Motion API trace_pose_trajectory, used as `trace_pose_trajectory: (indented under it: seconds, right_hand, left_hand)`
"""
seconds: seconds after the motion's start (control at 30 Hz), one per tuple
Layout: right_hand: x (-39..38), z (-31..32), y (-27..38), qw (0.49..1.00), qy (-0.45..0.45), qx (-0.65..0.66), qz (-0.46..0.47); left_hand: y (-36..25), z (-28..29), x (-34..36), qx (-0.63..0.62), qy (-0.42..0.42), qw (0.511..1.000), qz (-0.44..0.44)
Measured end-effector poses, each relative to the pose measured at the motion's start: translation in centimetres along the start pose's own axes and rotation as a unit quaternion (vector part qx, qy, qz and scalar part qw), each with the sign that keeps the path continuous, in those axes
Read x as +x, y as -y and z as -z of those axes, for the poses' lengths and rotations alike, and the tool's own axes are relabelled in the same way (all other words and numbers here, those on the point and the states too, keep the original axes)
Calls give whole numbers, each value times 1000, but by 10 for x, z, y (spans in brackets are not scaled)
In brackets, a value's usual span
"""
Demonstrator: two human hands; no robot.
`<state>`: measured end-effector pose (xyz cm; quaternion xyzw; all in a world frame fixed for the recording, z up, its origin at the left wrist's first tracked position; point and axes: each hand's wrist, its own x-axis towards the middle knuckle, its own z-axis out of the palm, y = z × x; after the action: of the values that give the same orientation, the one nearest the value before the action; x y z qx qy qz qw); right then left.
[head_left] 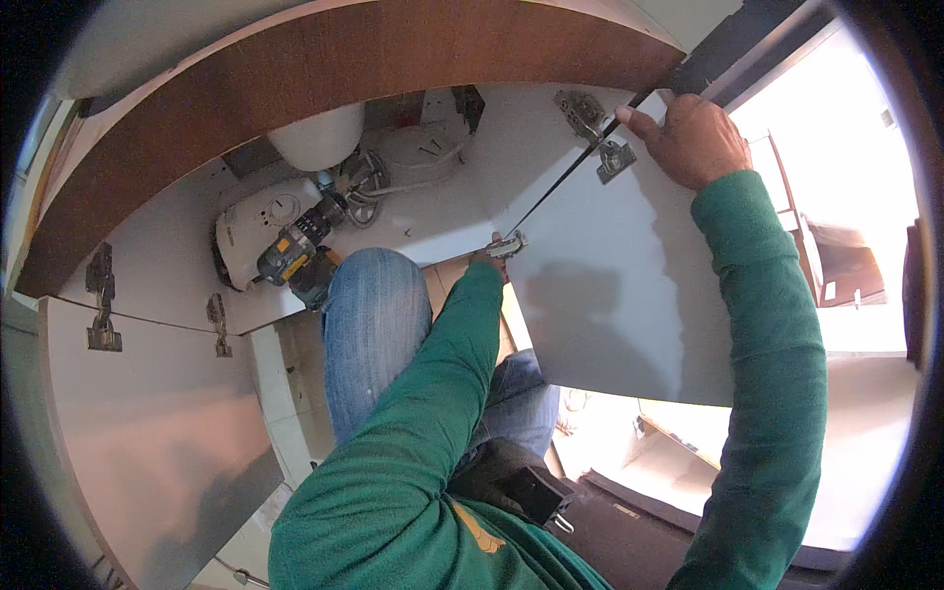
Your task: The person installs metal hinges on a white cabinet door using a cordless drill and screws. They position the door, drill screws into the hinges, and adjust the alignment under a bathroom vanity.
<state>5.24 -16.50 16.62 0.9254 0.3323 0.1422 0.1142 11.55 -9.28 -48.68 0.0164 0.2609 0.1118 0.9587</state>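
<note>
The right hand [700, 141] clasped the door [615, 305], seemingly steadying it while the left hand [490, 259], grip unclear, met the hinge [509, 246].

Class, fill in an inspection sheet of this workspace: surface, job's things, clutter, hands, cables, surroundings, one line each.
Surface: white cabinet floor, partly covered.
Job's things: grey-white door with an upper hinge and a lower hinge.
Clutter: drill beside a white unit; pale round tub with what look like screws on top.
Hands: left hand at the lower hinge, fingers partly hidden; right hand at the door's upper edge, grip unclear.
Cables: grey coil, cable or hose unclear.
Surroundings: second door at left, with two hinges; brown panel across the top.
</note>
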Motion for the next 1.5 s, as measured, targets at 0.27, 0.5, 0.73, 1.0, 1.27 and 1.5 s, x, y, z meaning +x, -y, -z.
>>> trace_pose_trajectory:
  seconds: [0.27, 0.5, 0.73, 1.0, 1.27, 1.5]
  right_hand:
    - [6, 26, 36, 984, -130, -1, 121]
    - [3, -51, -46, 992, -112, -32, 49]
    - [26, -28, -21, 982, -154, 10, 107]
    - [-11, -2, -36, 999, 39, 3, -36]
    - [38, -37, -59, 999, 1, 28, 42]
    - [44, -56, -80, 994, -62, 39, 75]
  left_hand:
    - [-132, 79, 6, 244, 85, 963, 80]
    - [0, -15, -66, 291, -22, 954, 71]
    - [13, -41, -121, 328, -20, 944, 24]
    - [59, -95, -207, 447, 92, 890, 6]
    - [11, -119, -334, 583, 149, 784, -150]
    - [14, -148, -418, 693, 248, 642, -216]
